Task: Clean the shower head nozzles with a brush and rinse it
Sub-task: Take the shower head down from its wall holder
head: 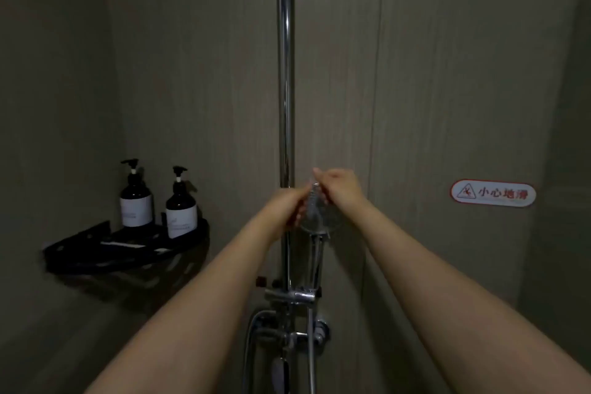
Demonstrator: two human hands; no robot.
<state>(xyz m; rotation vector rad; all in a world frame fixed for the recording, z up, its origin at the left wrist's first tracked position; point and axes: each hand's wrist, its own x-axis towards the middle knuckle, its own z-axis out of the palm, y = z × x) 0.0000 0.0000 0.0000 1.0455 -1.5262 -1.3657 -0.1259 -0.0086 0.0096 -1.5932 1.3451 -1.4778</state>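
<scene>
The round chrome hand shower head (pixel 323 223) sits in its holder beside the vertical chrome rail (pixel 285 73), its face turned toward me. My left hand (pixel 285 208) is closed on the head's left rim. My right hand (pixel 339 185) is pinched on a small thin brush (pixel 312 198) that lies against the upper part of the nozzle face. The dim light blurs the brush, so its bristles are hard to make out. The head's handle and metal hose (pixel 311 345) run straight down from it.
A black corner shelf (pixel 80 253) on the left wall carries two dark pump bottles (pixel 136 201) (pixel 181 208). The mixer valve (pixel 294 297) sits below the head. A red and white slip warning sign (pixel 492 193) is on the right wall.
</scene>
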